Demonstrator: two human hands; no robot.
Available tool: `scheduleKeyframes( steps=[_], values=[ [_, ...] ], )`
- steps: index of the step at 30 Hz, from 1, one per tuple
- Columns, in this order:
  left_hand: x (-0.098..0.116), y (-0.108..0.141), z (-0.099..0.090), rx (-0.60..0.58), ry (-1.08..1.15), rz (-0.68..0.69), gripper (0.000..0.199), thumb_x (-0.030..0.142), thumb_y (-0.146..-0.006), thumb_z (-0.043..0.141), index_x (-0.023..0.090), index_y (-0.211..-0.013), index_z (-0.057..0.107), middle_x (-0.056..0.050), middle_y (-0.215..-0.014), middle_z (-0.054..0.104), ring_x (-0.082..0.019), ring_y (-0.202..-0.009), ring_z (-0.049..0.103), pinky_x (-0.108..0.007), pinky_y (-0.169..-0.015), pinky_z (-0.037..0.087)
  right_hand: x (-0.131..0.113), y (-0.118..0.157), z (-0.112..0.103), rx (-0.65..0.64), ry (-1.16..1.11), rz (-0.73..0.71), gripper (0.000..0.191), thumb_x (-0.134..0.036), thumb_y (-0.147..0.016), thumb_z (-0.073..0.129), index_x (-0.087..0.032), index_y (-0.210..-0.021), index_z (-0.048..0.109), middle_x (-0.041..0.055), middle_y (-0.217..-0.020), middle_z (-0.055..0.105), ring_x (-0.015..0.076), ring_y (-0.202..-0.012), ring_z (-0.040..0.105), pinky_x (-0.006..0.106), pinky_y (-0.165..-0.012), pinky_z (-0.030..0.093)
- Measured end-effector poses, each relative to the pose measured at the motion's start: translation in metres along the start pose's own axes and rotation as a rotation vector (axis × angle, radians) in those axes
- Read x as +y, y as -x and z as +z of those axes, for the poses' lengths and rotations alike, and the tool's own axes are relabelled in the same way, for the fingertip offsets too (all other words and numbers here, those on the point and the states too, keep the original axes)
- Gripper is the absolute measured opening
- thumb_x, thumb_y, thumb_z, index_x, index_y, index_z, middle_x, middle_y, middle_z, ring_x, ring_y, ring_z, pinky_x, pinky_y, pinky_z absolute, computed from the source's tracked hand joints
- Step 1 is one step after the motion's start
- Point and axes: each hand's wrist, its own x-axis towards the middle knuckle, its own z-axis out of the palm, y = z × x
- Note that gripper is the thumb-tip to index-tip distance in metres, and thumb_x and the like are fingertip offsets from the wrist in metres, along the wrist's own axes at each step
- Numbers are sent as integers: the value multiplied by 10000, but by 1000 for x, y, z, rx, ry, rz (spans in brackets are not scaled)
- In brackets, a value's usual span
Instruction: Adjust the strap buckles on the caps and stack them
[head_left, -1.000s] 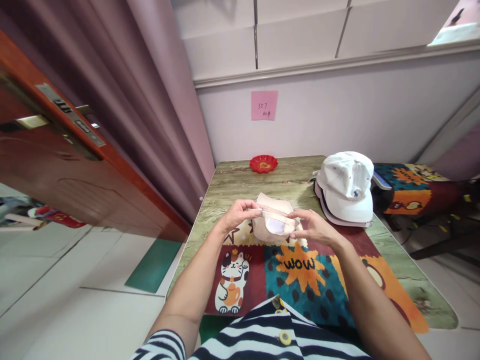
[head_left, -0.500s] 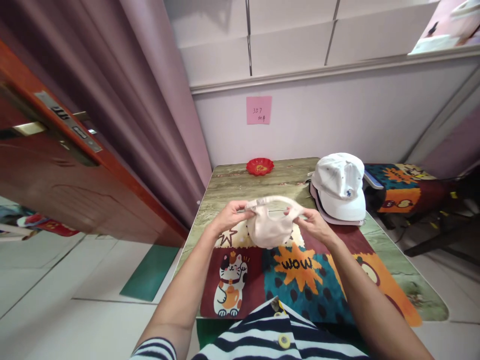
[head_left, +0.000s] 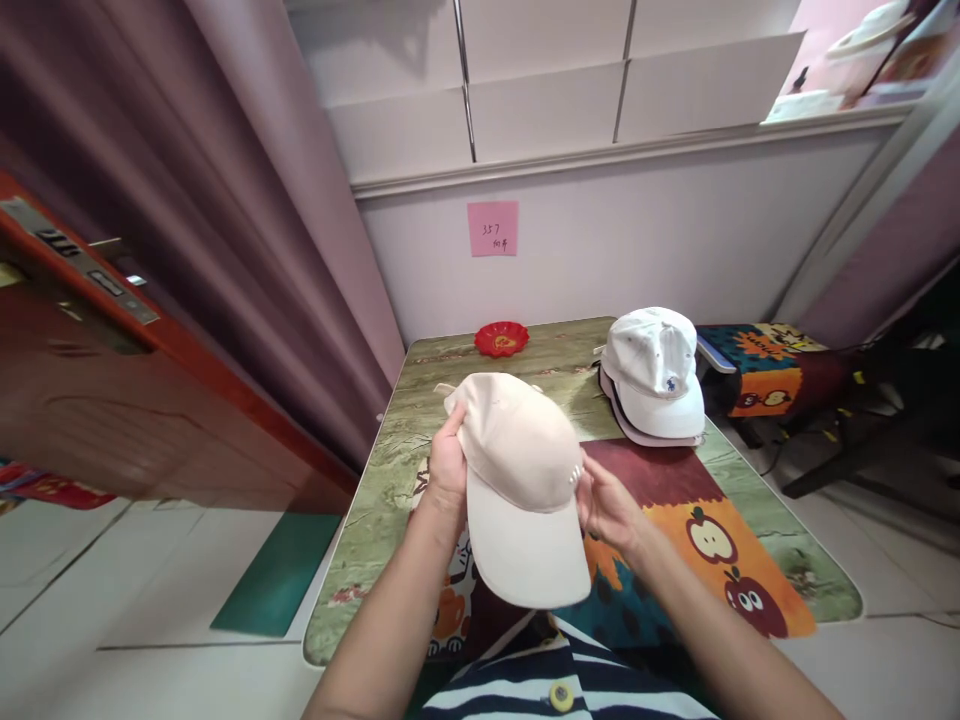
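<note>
A cream baseball cap (head_left: 517, 450) is held above the table, its brim pointing down toward my body. My left hand (head_left: 448, 455) grips the cap's left side near the back edge, with the thumb on the outside of the crown. My right hand (head_left: 604, 500) is at the cap's right side, near a small row of pale marks on the crown; some of its fingers are hidden by the cap. To the right, a white cap (head_left: 654, 365) with a small blue emblem lies stacked on a pinkish cap (head_left: 637, 432) and something darker.
A red scalloped dish (head_left: 501, 339) sits at the table's back edge. A colourful patterned mat (head_left: 720, 530) covers part of the wood-look table (head_left: 352, 560). A pink note (head_left: 493, 228) is on the wall. On the left are a curtain (head_left: 292, 220) and a wooden door (head_left: 150, 400).
The cream cap has turned from its rear strap facing up to its crown and brim showing. My left hand has shifted to its side. The view has swung slightly right.
</note>
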Motion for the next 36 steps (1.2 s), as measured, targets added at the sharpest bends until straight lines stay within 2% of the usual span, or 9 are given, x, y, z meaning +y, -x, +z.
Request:
scheduleKeyframes(
  steps=[2,5,10,15,21,24,27,32,36],
  values=[
    [-5,-7,-8,37,57,44,544,612,-876,589,169,-1160,725,-115,-1071,784,-339,-1147,690,-488,-1018,549,21,17,-5,-52,-157,92,447,-573,-946,566,-161,-1078,678,116,-1039,783,233,-1004,752,331,-823,627],
    [-17,-15,-14,182,198,75,475,533,-922,558,167,-1172,730,-104,-1053,791,-300,-1107,712,-443,-1025,542,36,39,-1,54,-409,73,242,-361,-944,664,-179,-1103,671,53,-1028,795,150,-931,766,226,-815,621],
    [-33,-16,-9,516,582,-2,374,308,-997,472,140,-1235,706,-86,-953,804,-222,-958,758,-380,-1057,511,15,46,21,263,-584,-55,285,-190,-888,735,-163,-1158,647,47,-1051,794,154,-859,778,220,-730,646],
    [-38,-12,-6,403,653,-79,366,322,-991,497,146,-1220,722,-93,-937,806,-246,-978,758,-387,-1042,519,-11,33,23,427,-495,-18,252,-272,-927,703,-133,-1133,661,32,-801,796,160,-595,745,224,-512,614],
    [-57,-5,-7,471,506,9,388,442,-1000,487,176,-1131,737,-80,-966,796,-200,-870,751,-312,-831,579,-48,20,19,413,-282,-150,170,-213,-834,763,-125,-962,696,24,-717,765,128,-537,692,198,-505,585],
    [-83,6,-13,416,187,15,661,721,-913,461,130,-1008,740,-118,-910,769,-192,-717,714,-285,-617,549,-89,13,25,384,-173,-327,234,-202,-766,805,-136,-965,702,14,-744,759,109,-560,673,173,-512,570],
    [-111,16,-28,334,-255,-15,669,766,-806,580,119,-892,727,-93,-794,734,-153,-586,632,-258,-535,480,-138,5,24,404,-117,-623,263,-253,-772,792,-178,-1004,694,7,-874,773,119,-668,699,201,-573,600],
    [-133,23,-50,200,-608,24,419,562,-801,684,152,-886,708,-49,-769,707,-152,-621,609,-272,-609,497,-192,-9,-30,616,16,-909,257,-327,-753,791,-186,-920,656,-45,-749,693,72,-526,606,160,-465,539],
    [-134,25,-53,185,-673,26,337,480,-850,621,163,-928,703,-48,-805,705,-154,-657,625,-269,-635,508,-180,-17,-99,1034,53,-689,181,-280,-761,743,-168,-817,612,-52,-666,623,72,-488,559,145,-415,505]
  ],
)
